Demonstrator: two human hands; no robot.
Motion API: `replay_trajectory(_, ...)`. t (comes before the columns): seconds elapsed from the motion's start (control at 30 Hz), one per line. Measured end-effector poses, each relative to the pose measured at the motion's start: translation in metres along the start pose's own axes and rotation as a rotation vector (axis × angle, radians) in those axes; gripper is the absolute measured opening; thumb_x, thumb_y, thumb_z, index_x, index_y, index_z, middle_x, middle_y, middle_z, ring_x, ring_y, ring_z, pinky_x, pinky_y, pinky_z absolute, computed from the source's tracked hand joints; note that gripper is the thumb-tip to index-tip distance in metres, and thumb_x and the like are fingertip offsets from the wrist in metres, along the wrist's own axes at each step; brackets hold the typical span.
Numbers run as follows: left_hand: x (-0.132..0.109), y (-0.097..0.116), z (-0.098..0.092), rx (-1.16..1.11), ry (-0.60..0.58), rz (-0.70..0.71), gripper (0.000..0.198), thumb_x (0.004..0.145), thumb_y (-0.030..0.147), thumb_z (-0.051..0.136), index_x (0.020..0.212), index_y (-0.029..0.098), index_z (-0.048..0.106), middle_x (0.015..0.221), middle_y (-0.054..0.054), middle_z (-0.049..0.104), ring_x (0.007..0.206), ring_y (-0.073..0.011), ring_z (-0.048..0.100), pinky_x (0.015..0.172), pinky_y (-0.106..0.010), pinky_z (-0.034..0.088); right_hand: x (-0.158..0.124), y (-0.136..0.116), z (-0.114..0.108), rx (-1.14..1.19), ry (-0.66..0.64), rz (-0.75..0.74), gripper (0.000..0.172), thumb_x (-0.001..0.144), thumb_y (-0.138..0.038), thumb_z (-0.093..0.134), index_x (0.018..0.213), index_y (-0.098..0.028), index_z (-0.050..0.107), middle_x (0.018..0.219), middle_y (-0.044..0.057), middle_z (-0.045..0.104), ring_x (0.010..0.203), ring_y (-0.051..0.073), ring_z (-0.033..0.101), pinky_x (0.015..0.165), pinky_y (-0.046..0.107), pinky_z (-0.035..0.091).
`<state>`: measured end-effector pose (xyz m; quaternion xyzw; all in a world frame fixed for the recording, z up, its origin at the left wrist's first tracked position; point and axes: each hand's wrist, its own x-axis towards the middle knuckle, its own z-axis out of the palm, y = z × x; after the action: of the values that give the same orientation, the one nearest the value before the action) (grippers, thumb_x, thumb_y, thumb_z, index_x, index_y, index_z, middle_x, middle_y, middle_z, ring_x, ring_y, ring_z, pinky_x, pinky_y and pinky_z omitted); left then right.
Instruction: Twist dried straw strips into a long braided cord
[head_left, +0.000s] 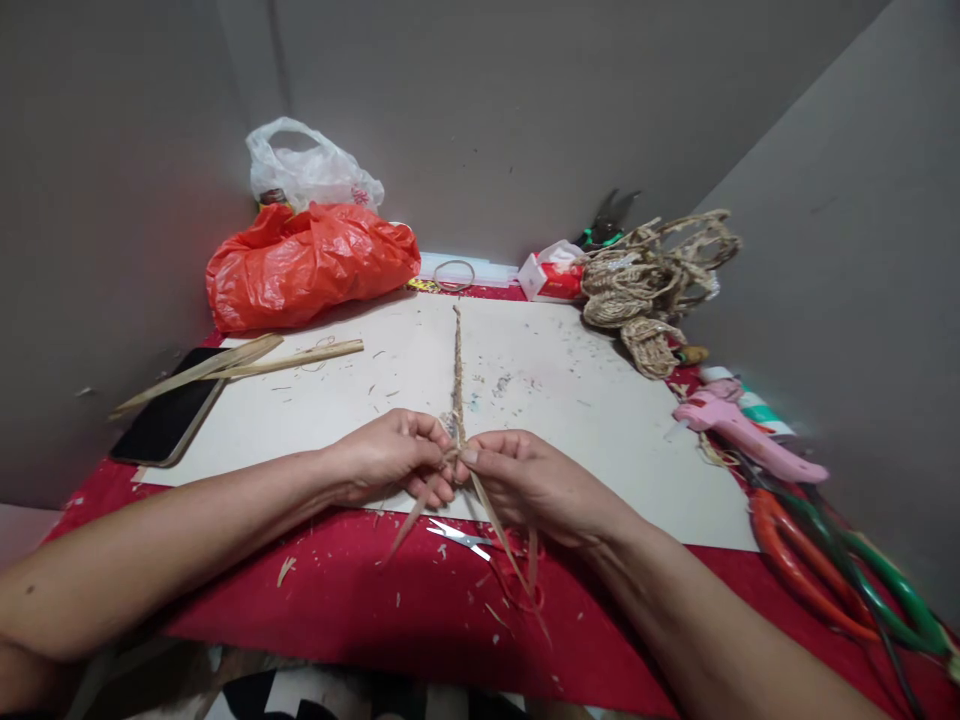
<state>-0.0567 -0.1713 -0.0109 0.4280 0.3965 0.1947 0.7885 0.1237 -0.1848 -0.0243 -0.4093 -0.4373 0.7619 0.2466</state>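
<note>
— What's nearest you there?

— Loose strands trailing toward the edge of the red-covered counter, with small scissors lying right under them.

— And the hands?

— Just past that. The left hand and right hand meet fingertip to fingertip, each grip pinched tight on the near end of the braid. The braid runs straight away from them down the middle of the white sheet, lying flat.

— What could spoil it?

— The pinch, I'd say. The strands look dry and thin. If either grip slackens, the last crossings could spring loose, and if the pull is too hard a strand might split. A wrist could also drag over the scissors, since they lie so close below the right hand.

— Anything else around?

— On the left there's a phone with leaf strips lying partly over it. On the right, a pink glue gun and shears, both well apart from the hands. Farther back are a woven pile, a red bag and a white bag against the wall.
</note>
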Motion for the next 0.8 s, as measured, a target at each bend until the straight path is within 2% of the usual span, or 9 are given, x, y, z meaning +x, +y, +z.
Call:
replay_trajectory(0.07, 0.0023, -0.0017, 0.0009, 0.027, 0.016, 0.002, 0.003, 0.072, 0.012, 0.048, 0.073, 0.015, 0.046, 0.067, -0.001, 0.061, 0.042, -0.0042, 0.048, 0.04, -0.018, 0.035, -0.0002, -0.001, 0.0004, 0.007, -0.008, 0.016, 0.024, 0.075, -0.038, 0.062, 0.069, -0.015, 0.062, 0.039, -0.009, 0.026, 0.036, 0.005, 0.018, 0.037, 0.021, 0.015)
replay_trajectory(0.13, 0.0037, -0.0028, 0.0028, 0.085, 0.054, 0.062, 0.004, 0.072, 0.012, 0.046, 0.069, 0.015, 0.046, 0.062, 0.001, 0.059, 0.039, -0.002, 0.039, 0.038, -0.017, 0.026, -0.0009, -0.0026, 0.0009, 0.022, -0.022, 0.035, 0.025, 0.076, -0.039, 0.062, 0.069, -0.014, 0.061, 0.039, -0.01, 0.025, 0.036, 0.004, 0.015, 0.036, 0.02, 0.012)
replay_trajectory(0.27, 0.0023, -0.0025, 0.0048, 0.265, 0.12, 0.236, 0.007, 0.07, 0.011, 0.048, 0.064, 0.013, 0.05, 0.057, 0.002, 0.056, 0.049, -0.0039, 0.041, 0.05, -0.019, 0.032, -0.0023, -0.0059, 0.0006, 0.074, -0.058, 0.072, 0.026, 0.078, -0.038, 0.061, 0.069, -0.013, 0.058, 0.04, -0.012, 0.021, 0.036, 0.002, 0.01, 0.035, 0.017, 0.007)
replay_trajectory(0.5, -0.0035, -0.0049, 0.0003, 0.501, 0.142, 0.364, 0.025, 0.081, 0.026, 0.043, 0.068, 0.013, 0.06, 0.057, 0.003, 0.051, 0.054, -0.0071, 0.043, 0.057, -0.022, 0.035, -0.0023, -0.0066, -0.0016, 0.11, -0.071, 0.097, 0.024, 0.078, -0.035, 0.061, 0.069, -0.013, 0.057, 0.042, -0.012, 0.02, 0.036, 0.001, 0.008, 0.033, 0.015, 0.007)
replay_trajectory(0.63, -0.0037, -0.007, -0.0006, 0.477, 0.125, 0.377, 0.024, 0.08, 0.029, 0.049, 0.071, 0.011, 0.062, 0.058, 0.002, 0.053, 0.053, -0.0068, 0.042, 0.056, -0.022, 0.035, -0.0013, -0.0054, -0.0023, 0.128, -0.088, 0.106, 0.023, 0.078, -0.033, 0.062, 0.07, -0.012, 0.058, 0.044, -0.012, 0.02, 0.037, 0.001, 0.008, 0.033, 0.014, 0.007)
replay_trajectory(0.8, -0.0021, -0.0102, -0.0012, 0.247, 0.114, 0.399, 0.015, 0.074, 0.027, 0.059, 0.075, 0.011, 0.058, 0.063, -0.002, 0.061, 0.053, -0.0073, 0.05, 0.058, -0.023, 0.04, -0.0006, -0.0047, -0.0026, 0.163, -0.103, 0.115, 0.023, 0.076, -0.032, 0.064, 0.07, -0.011, 0.058, 0.045, -0.012, 0.02, 0.037, 0.0, 0.008, 0.033, 0.014, 0.006)
